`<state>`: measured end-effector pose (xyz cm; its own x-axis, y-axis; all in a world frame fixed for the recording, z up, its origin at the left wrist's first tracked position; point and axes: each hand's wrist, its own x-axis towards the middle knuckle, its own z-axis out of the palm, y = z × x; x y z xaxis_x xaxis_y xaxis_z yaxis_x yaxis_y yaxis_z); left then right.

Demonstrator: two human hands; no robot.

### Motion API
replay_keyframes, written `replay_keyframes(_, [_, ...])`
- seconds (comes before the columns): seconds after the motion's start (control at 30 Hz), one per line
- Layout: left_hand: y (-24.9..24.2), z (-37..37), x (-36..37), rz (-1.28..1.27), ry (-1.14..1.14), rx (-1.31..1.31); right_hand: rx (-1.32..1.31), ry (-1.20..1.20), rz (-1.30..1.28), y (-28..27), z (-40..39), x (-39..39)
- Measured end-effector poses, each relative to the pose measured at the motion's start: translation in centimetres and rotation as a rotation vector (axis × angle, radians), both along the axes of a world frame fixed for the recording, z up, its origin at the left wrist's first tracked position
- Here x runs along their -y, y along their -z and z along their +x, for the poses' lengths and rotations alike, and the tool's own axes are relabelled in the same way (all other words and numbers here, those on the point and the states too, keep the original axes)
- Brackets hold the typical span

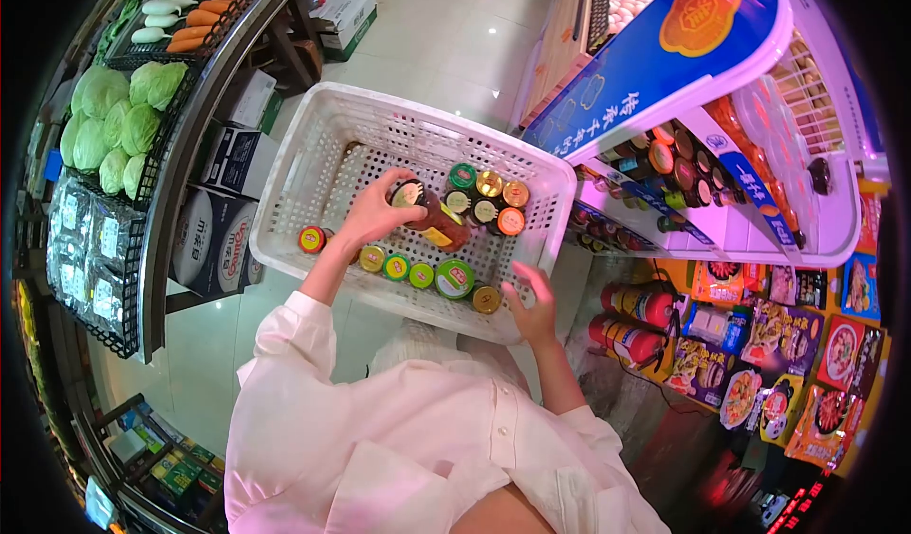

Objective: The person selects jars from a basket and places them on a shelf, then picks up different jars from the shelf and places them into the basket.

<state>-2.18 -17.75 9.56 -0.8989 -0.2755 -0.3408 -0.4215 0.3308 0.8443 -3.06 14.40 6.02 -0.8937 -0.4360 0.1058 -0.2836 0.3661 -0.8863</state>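
Note:
My left hand (384, 210) grips a glass jar (441, 228) by its dark lid, holding it tilted inside a white perforated plastic basket (318, 136). The jar has reddish-brown contents and a yellow label. My right hand (533, 304) is empty, fingers apart, at the basket's near right rim. Several lidded jars stand in the basket: a cluster with a green-lidded jar (462, 176) and an orange-lidded jar (511, 221) on the right, and a row along the near side with a large green-lidded jar (455, 279) and a gold-lidded jar (487, 299). A red-and-yellow-lidded jar (311, 239) stands at the left.
On the right is a shelf unit with a blue sign (655, 55) and jars. Below it are red fire extinguishers (631, 340) and food packets (788, 330). To the left, a rack holds cabbages (119, 121) and carrots (195, 33), with cardboard boxes (213, 240) underneath.

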Motion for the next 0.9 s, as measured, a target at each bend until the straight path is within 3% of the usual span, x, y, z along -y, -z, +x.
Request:
replay_keyframes(0.2, [-6.6,0.8,-5.6,0.24,0.092,-0.16,-0.011,-0.249,0.113,-6.5,-1.4,2.9])
replay_keyframes(0.23, [-6.8,0.9,-6.6,0.251,0.098,-0.186,0.037,-0.323,0.078,-6.7,-1.8,2.9])
replay_keyframes(0.27, [-7.1,0.9,-7.6,0.261,0.102,-0.212,0.296,-0.318,-0.026,-7.4,-1.6,2.8])
replay_keyframes(0.3, [-7.8,1.0,-8.8,0.308,0.1,-0.288,0.314,-0.326,-0.126,-7.0,-1.6,2.5])
replay_keyframes(0.4, [-8.2,0.8,-12.3,0.065,0.061,-0.436,0.434,-0.349,-0.337,-7.5,-2.0,-0.1])
replay_keyframes(0.53, [-8.8,0.4,-17.7,0.666,-0.004,-0.455,0.633,-0.371,-0.512,-7.0,-4.2,-5.2])
replay_keyframes(0.57, [-8.4,0.1,-19.5,0.633,-0.009,-0.467,0.675,-0.378,-0.535,-7.3,-4.7,-6.8])
replay_keyframes(0.9, [-9.8,-4.9,-33.1,0.654,0.068,-0.391,0.698,-0.253,-0.862,-6.8,-9.1,-17.4])
